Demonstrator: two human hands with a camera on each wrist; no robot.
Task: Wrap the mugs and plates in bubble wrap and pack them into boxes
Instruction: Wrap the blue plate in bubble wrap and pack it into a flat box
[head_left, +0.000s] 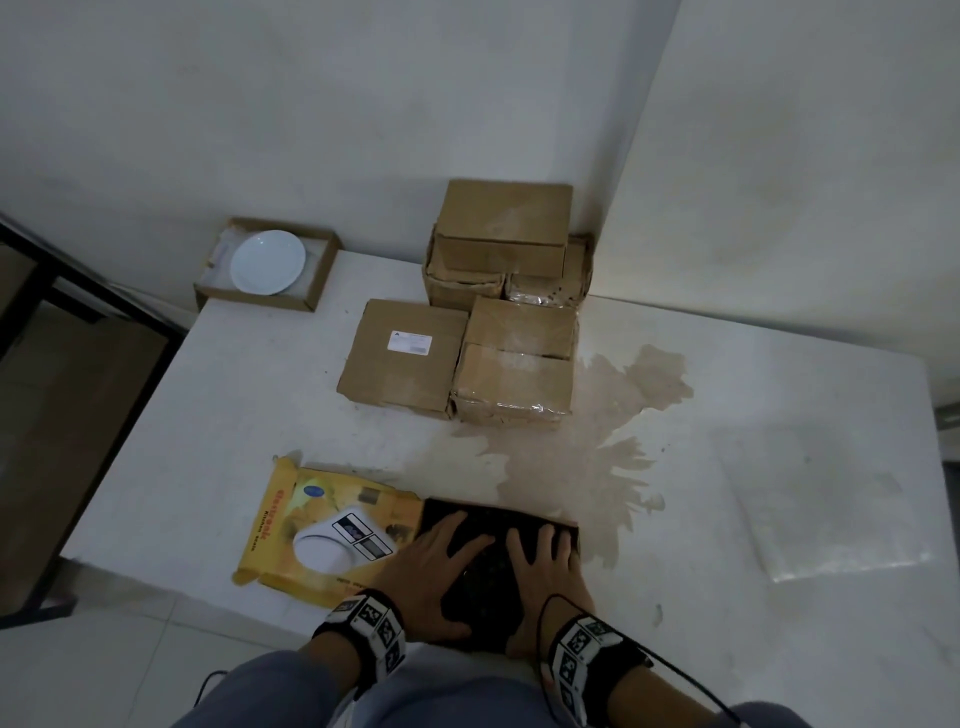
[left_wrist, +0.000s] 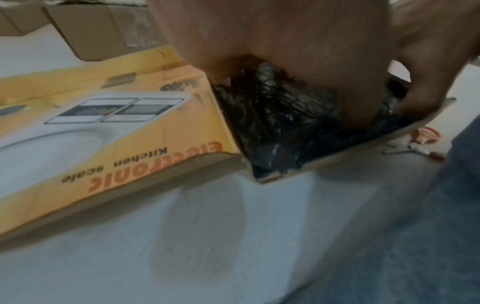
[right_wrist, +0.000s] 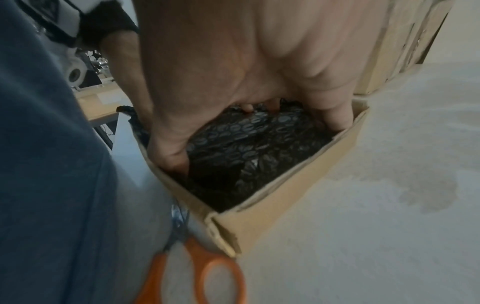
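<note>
At lower centre of the head view, both hands pressed flat onto a bundle wrapped in black bubble wrap (head_left: 488, 561) seated inside an open cardboard box (right_wrist: 272, 197) on the white surface (head_left: 727, 519). Left hand (head_left: 436, 571) spread over the left half of the bundle, fingers (head_left: 470, 545) extended and splayed, thumb low at the near edge; grasping nothing, only pushing down. Right hand (head_left: 545, 571) laid over the right half, fingers (head_left: 548, 540) straight and reaching toward the far wall of the box, thumb tucked down against the near inner wall in the right wrist view. Contents of the wrap hidden, so mug or plate cannot be told. Attached at the left, touching the box, a yellow lid flap (head_left: 322, 530) printed with a kitchen scale, lying flat. Near the bottom of the right wrist view, orange-handled scissors (right_wrist: 197, 273) just beside the box corner. At upper left of the head view, a white plate (head_left: 267, 262) unwrapped in a shallow open carton (head_left: 311, 275), well apart from the hands. At upper centre, a stack of closed brown boxes (head_left: 504, 228) in the corner, with more closed boxes (head_left: 457, 358) just in front. At right, a clear plastic sheet (head_left: 821, 499) flat near a brown stain (head_left: 597, 457).
</note>
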